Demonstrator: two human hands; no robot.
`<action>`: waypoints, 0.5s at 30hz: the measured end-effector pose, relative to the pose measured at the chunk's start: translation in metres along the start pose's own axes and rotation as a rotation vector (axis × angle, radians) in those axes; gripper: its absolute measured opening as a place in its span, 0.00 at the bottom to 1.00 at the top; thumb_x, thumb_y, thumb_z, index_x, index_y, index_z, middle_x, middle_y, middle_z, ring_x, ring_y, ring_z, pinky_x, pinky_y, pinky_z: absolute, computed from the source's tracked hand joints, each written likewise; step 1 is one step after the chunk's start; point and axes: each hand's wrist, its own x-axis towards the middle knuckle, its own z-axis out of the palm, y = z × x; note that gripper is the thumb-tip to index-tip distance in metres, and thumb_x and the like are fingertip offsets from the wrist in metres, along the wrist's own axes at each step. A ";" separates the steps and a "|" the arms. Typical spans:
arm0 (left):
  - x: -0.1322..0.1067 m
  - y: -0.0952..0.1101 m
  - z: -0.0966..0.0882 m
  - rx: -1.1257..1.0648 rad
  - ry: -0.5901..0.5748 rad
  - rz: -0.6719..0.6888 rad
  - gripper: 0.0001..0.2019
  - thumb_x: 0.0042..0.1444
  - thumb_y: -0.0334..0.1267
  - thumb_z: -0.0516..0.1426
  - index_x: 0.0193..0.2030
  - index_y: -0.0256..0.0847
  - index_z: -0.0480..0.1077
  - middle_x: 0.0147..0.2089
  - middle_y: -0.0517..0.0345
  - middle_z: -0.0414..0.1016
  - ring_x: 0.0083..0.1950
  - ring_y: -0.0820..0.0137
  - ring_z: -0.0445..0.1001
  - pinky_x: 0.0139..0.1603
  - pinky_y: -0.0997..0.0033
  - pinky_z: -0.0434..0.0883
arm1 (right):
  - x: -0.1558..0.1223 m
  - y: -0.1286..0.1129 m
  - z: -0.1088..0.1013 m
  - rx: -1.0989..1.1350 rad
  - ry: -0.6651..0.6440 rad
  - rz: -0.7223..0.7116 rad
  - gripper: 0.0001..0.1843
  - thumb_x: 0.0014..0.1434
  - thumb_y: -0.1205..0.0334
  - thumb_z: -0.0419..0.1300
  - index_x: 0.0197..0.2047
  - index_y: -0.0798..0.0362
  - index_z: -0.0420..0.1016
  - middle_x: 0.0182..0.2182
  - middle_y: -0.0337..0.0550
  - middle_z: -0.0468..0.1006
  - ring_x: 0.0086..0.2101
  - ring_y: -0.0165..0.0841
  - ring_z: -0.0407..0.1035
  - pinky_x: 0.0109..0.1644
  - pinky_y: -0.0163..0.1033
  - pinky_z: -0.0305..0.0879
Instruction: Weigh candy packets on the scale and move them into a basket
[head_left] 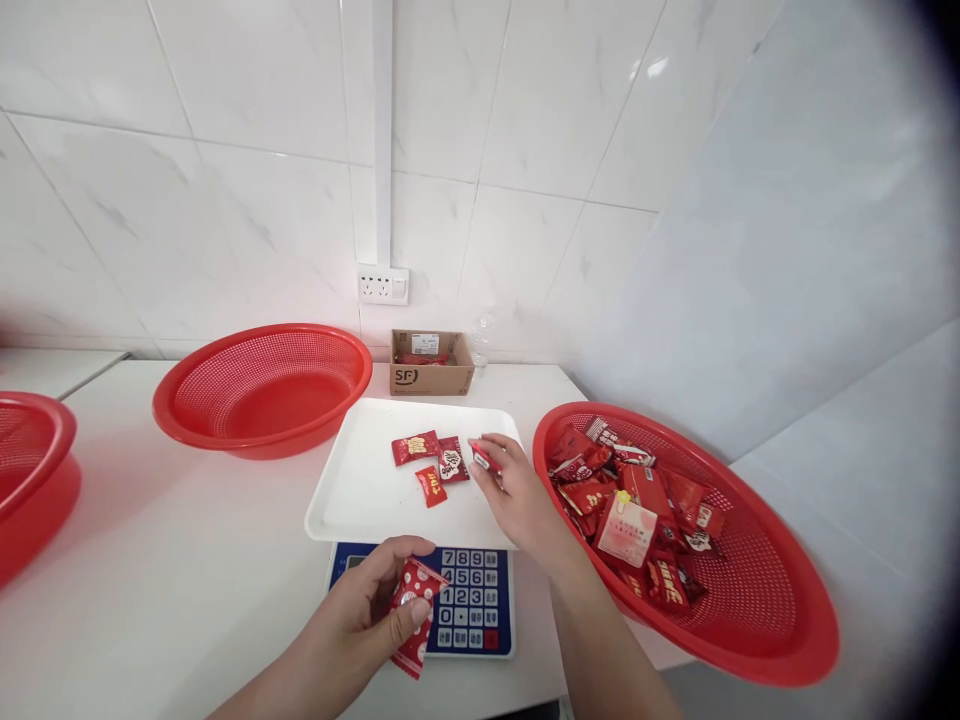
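Showing nearest: blue keypad [469, 600], left part blocked by left hand [371, 605]. That hand is half curled, thumb pinching a patterned red packet [418, 580] against the fingers. Red basket [810, 640] at right holds a heap of wrapped sweets [667, 580]; right forearm overlaps its left edge. Cut-off basket [37, 500] at left edge. Beyond keypad, white tray [352, 500] carries three small packets [453, 460], close together. Right hand [521, 500] over tray's right side, fingers nearly closed on a red piece [484, 458] beside them; tray contact, can't tell. Farther: rear basket [225, 395] left, SF carton [431, 380] by wall, socket panel [384, 285] above.
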 end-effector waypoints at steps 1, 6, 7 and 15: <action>-0.001 -0.001 -0.001 -0.009 0.003 -0.009 0.21 0.55 0.51 0.57 0.53 0.49 0.61 0.48 0.55 0.72 0.48 0.64 0.70 0.50 0.61 0.68 | 0.010 -0.002 -0.001 0.008 -0.017 -0.001 0.19 0.61 0.53 0.49 0.53 0.48 0.68 0.57 0.47 0.61 0.55 0.37 0.60 0.59 0.44 0.59; -0.005 -0.003 -0.006 -0.031 0.010 -0.028 0.23 0.54 0.53 0.57 0.53 0.48 0.60 0.50 0.54 0.72 0.51 0.63 0.70 0.51 0.61 0.67 | 0.036 -0.013 -0.006 0.055 -0.093 -0.004 0.22 0.62 0.52 0.50 0.57 0.49 0.65 0.58 0.44 0.63 0.58 0.37 0.56 0.63 0.46 0.51; -0.006 -0.004 -0.008 -0.034 0.008 -0.024 0.23 0.54 0.53 0.57 0.53 0.48 0.60 0.50 0.54 0.71 0.51 0.62 0.70 0.51 0.61 0.67 | 0.037 -0.014 -0.006 0.062 -0.098 0.003 0.22 0.62 0.52 0.50 0.57 0.49 0.65 0.57 0.44 0.66 0.58 0.37 0.58 0.63 0.46 0.52; -0.008 -0.010 -0.013 -0.028 0.010 -0.036 0.25 0.53 0.55 0.57 0.54 0.48 0.60 0.52 0.53 0.71 0.51 0.61 0.70 0.48 0.63 0.68 | 0.036 -0.005 -0.003 0.361 -0.100 0.080 0.28 0.60 0.45 0.52 0.59 0.48 0.64 0.59 0.42 0.64 0.58 0.37 0.57 0.64 0.47 0.50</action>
